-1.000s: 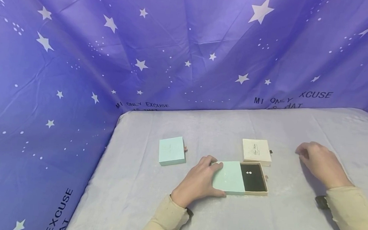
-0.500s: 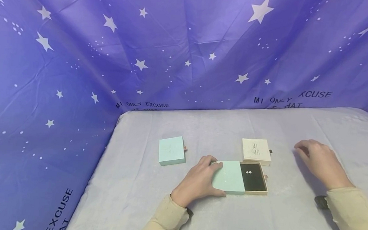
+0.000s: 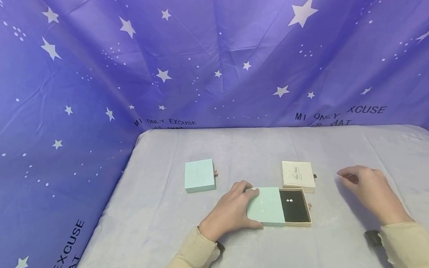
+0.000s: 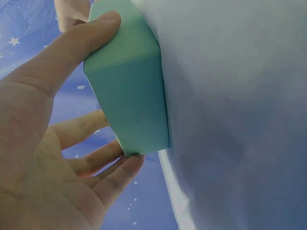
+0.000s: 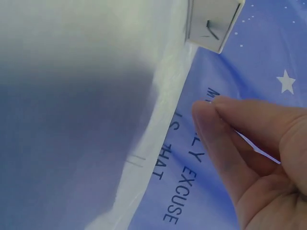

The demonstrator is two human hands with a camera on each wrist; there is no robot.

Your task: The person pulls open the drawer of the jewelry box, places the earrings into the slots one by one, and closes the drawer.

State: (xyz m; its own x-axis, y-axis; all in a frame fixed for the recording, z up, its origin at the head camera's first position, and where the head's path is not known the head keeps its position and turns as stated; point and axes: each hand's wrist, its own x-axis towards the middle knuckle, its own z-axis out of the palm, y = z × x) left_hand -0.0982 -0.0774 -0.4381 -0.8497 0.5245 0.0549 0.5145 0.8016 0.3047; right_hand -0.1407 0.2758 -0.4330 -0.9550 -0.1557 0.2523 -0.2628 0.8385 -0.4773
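Observation:
In the head view my left hand (image 3: 229, 214) grips the left end of a mint-green drawer-style jewelry box (image 3: 267, 206), thumb on the near side and fingers on the far side. The left wrist view shows the thumb and fingertips on the sleeve (image 4: 129, 105). Its drawer (image 3: 297, 207) is pulled partway out to the right; two small shiny earring-like pieces (image 3: 289, 200) sit on the black pad. My right hand (image 3: 373, 190) hovers over the cloth farther right, fingers curled. In the right wrist view its thumb and forefinger tips (image 5: 206, 108) meet, with nothing visible between them.
A cream box (image 3: 298, 174) with printed writing and a dark tab lies just behind the opened one. A smaller light-blue box (image 3: 200, 175) with an orange ribbon tab lies at the left. Pale cloth (image 3: 155, 229) covers the table; a purple star-patterned curtain (image 3: 205, 46) hangs behind.
My right hand has drifted slightly left toward the boxes, its thumb and forefinger drawing closer together. My left hand and the boxes stay as they were.

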